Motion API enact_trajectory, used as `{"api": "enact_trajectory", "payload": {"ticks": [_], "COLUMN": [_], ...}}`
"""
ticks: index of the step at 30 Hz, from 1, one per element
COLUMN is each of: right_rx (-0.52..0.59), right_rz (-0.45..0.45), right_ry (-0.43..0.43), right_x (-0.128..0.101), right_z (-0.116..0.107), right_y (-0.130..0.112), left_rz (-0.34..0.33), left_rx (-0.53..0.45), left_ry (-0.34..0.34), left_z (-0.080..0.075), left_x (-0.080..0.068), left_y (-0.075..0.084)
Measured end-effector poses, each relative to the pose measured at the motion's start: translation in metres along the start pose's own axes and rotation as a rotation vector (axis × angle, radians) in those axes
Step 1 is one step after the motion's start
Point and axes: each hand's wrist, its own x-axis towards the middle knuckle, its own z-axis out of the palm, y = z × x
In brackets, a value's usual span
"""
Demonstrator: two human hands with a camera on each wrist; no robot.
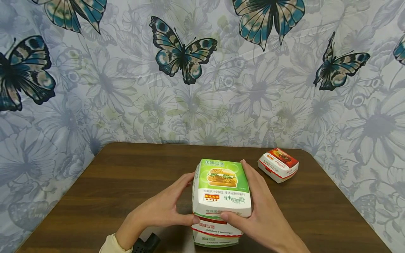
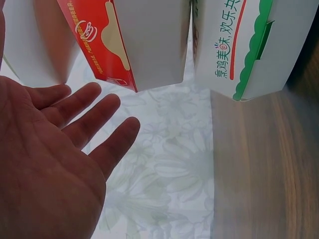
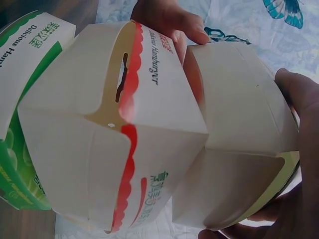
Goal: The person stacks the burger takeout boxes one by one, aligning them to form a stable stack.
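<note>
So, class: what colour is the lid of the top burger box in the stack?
Green, with a burger photo, above a white front: the top box. Head view shows it best.

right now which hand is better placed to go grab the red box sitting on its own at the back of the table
Right hand, probably. The red box lies toward the back on the right side of the stack, while the left hand is on the stack's far side.
</note>
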Motion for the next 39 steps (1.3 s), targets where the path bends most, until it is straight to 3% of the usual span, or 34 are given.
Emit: {"api": "enact_trajectory", "payload": {"ticks": [6,25,39], "right_rx": [-0.025,-0.04,-0.029], "right_rz": [0.029,-0.03,-0.036], "right_ry": [-0.021,-0.007,-0.005], "right_x": [0.0009,-0.0009,-0.0002], "right_z": [0.0011,0.0029,0.0019], "right_y": [-0.001,0.0018,-0.0008], "left_rz": [-0.008,-0.043,-0.011], "left_rx": [-0.02,-0.026,-0.046], "left_ry": [-0.004,-0.014,-0.008], "left_z": [-0.0009,0.0002,-0.0052], "left_x": [-0.0011,-0.0002,-0.0014], "left_y": [-0.0009,-0.0076,-0.0052]}}
